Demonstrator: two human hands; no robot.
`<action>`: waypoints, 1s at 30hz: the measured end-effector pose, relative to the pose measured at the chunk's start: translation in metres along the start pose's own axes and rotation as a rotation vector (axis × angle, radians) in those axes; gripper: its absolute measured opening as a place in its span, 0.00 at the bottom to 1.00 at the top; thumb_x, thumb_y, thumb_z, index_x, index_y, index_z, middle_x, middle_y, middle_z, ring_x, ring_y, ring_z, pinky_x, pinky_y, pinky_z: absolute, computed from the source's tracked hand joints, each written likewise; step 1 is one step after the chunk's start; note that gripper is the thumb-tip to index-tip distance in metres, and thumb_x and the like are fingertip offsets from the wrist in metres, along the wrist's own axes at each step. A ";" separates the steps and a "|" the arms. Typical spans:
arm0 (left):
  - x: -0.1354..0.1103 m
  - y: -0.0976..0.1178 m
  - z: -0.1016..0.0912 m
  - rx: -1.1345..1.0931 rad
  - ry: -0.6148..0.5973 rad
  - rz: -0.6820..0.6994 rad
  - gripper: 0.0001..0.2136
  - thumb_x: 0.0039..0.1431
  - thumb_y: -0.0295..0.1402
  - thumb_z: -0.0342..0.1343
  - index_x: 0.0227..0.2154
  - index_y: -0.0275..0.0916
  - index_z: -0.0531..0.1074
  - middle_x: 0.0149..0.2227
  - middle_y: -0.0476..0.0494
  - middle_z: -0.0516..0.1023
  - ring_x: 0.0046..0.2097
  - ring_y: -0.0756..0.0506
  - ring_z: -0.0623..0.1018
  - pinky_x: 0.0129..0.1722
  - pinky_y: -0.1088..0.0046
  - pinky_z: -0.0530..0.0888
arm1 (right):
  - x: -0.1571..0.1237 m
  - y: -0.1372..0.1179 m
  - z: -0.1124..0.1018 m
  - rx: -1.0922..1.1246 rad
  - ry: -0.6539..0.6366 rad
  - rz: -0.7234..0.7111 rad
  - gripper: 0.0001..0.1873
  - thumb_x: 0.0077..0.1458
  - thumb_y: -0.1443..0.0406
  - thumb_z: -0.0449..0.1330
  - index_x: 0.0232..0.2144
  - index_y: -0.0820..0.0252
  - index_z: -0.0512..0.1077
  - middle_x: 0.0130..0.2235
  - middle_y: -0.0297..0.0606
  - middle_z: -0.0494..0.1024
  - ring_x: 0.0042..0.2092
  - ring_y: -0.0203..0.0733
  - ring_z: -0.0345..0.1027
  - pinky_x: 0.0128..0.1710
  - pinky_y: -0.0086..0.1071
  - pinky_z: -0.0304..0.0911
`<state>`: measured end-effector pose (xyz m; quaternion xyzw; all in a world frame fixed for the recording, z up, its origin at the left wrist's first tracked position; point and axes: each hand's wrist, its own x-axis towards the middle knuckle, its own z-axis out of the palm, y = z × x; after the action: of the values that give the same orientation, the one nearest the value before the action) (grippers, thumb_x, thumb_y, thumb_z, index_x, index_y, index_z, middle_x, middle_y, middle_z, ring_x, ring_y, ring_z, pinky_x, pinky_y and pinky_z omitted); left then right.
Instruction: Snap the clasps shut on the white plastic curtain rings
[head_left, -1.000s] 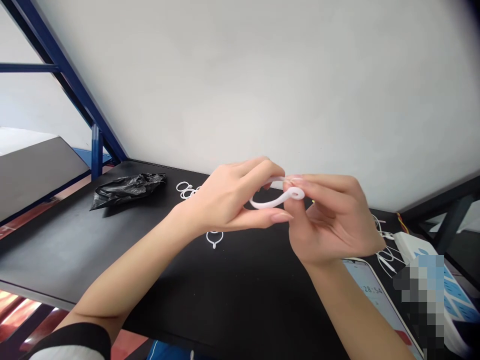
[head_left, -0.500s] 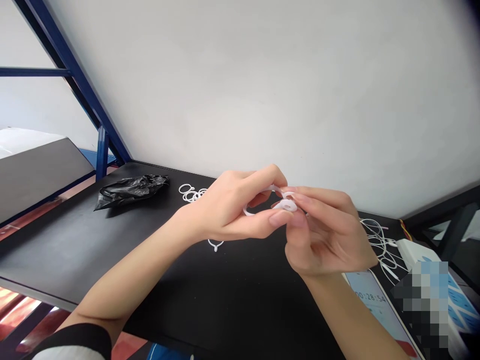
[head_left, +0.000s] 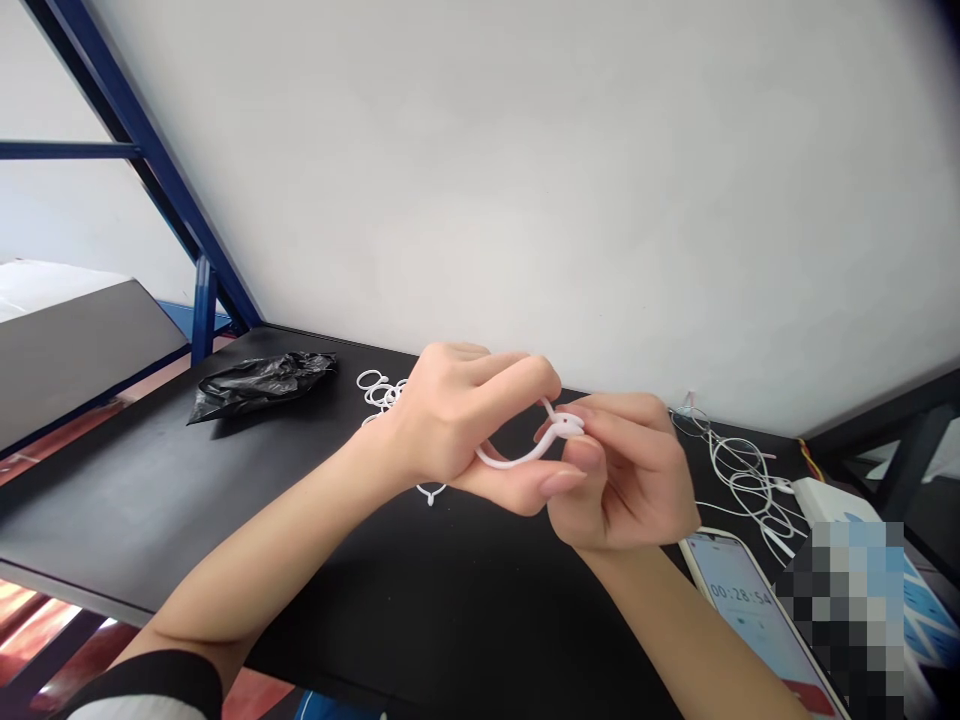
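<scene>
A white plastic curtain ring (head_left: 512, 464) is held up above the black table, between both hands. My left hand (head_left: 457, 420) curls around the ring's loop, its index finger along the far side and its thumb stretched out below. With thumb and index finger, my right hand (head_left: 626, 470) pinches the ring's flat tab end, where a small hole shows. Part of the loop is hidden behind the left fingers. Beyond the left wrist lies a pile of similar white rings (head_left: 381, 392), partly covered by that hand. One more ring (head_left: 430, 495) shows below the left hand, its small eyelet toward me.
A crumpled black plastic bag (head_left: 262, 382) lies on the black table (head_left: 465, 610) at the left. On the right are a phone (head_left: 739, 595) with a running timer, tangled white cables (head_left: 750, 480) and a white-and-blue box (head_left: 832, 500). A pale wall (head_left: 540, 180) rises behind.
The left thumb has moved down, away from the ring's tab and the right fingertips. The right hand has shifted slightly left, and more of the loop shows.
</scene>
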<state>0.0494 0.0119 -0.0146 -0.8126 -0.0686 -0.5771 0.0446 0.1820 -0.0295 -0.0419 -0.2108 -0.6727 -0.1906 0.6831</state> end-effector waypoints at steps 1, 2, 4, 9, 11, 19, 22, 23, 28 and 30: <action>0.000 0.000 0.000 0.005 0.005 0.004 0.21 0.63 0.52 0.41 0.24 0.41 0.59 0.15 0.56 0.54 0.17 0.54 0.51 0.15 0.74 0.52 | 0.000 -0.001 0.000 -0.005 -0.008 -0.004 0.07 0.61 0.70 0.56 0.40 0.60 0.74 0.31 0.38 0.78 0.28 0.39 0.70 0.20 0.33 0.65; 0.000 0.000 -0.001 0.011 0.002 0.007 0.21 0.63 0.52 0.40 0.23 0.41 0.58 0.15 0.56 0.53 0.17 0.54 0.51 0.15 0.74 0.52 | 0.001 -0.002 0.000 -0.001 -0.018 -0.003 0.07 0.61 0.70 0.56 0.40 0.60 0.74 0.31 0.38 0.78 0.28 0.38 0.70 0.19 0.32 0.65; 0.000 0.000 -0.002 0.032 -0.006 0.017 0.22 0.63 0.51 0.38 0.21 0.41 0.57 0.15 0.55 0.53 0.17 0.53 0.49 0.15 0.73 0.51 | 0.002 -0.003 0.001 0.041 -0.036 0.003 0.06 0.61 0.70 0.57 0.39 0.62 0.73 0.31 0.39 0.78 0.27 0.38 0.71 0.19 0.32 0.66; -0.001 0.000 -0.004 0.121 -0.013 0.063 0.19 0.62 0.45 0.39 0.19 0.40 0.57 0.15 0.54 0.53 0.18 0.52 0.47 0.16 0.73 0.50 | 0.000 -0.002 0.002 0.075 -0.027 0.020 0.08 0.59 0.69 0.59 0.42 0.59 0.73 0.31 0.36 0.78 0.25 0.36 0.70 0.18 0.31 0.68; -0.001 0.000 -0.004 0.151 -0.001 0.076 0.19 0.62 0.45 0.40 0.19 0.40 0.57 0.15 0.54 0.53 0.18 0.52 0.47 0.16 0.73 0.50 | -0.002 -0.003 0.002 0.058 -0.024 0.037 0.11 0.58 0.70 0.59 0.44 0.58 0.74 0.32 0.35 0.79 0.25 0.35 0.70 0.18 0.31 0.69; 0.003 0.007 -0.001 -0.139 0.096 -0.091 0.21 0.60 0.52 0.47 0.23 0.40 0.61 0.15 0.57 0.55 0.18 0.55 0.50 0.15 0.75 0.53 | -0.003 -0.009 -0.001 0.125 -0.030 0.060 0.16 0.57 0.73 0.60 0.48 0.60 0.73 0.35 0.37 0.80 0.29 0.38 0.73 0.21 0.34 0.71; 0.006 0.009 0.000 -0.217 0.170 -0.093 0.19 0.57 0.51 0.51 0.23 0.40 0.62 0.15 0.58 0.52 0.17 0.56 0.51 0.14 0.76 0.53 | 0.000 -0.010 0.000 0.179 -0.033 0.037 0.17 0.56 0.75 0.60 0.48 0.63 0.73 0.35 0.40 0.80 0.30 0.38 0.74 0.22 0.32 0.73; 0.007 0.009 0.001 -0.230 0.195 -0.092 0.19 0.56 0.51 0.53 0.23 0.40 0.63 0.15 0.58 0.52 0.17 0.56 0.52 0.14 0.76 0.52 | 0.001 -0.010 0.000 0.196 -0.035 0.039 0.17 0.56 0.75 0.59 0.48 0.64 0.74 0.35 0.40 0.80 0.30 0.38 0.75 0.22 0.32 0.73; 0.009 0.010 0.000 -0.343 0.181 -0.179 0.21 0.52 0.53 0.58 0.23 0.39 0.65 0.15 0.58 0.56 0.17 0.56 0.55 0.14 0.77 0.54 | 0.002 -0.012 0.001 0.202 -0.038 0.061 0.18 0.56 0.76 0.59 0.49 0.61 0.74 0.35 0.39 0.80 0.32 0.37 0.75 0.23 0.30 0.74; 0.010 0.011 -0.002 -0.366 0.139 -0.191 0.21 0.53 0.53 0.58 0.23 0.39 0.65 0.15 0.58 0.58 0.17 0.56 0.57 0.15 0.78 0.56 | 0.001 -0.013 0.002 0.207 -0.034 0.052 0.18 0.56 0.77 0.59 0.48 0.62 0.74 0.35 0.39 0.80 0.33 0.37 0.75 0.24 0.30 0.75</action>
<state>0.0524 0.0017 -0.0046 -0.7552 -0.0360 -0.6361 -0.1540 0.1738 -0.0393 -0.0402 -0.1599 -0.6947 -0.0987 0.6943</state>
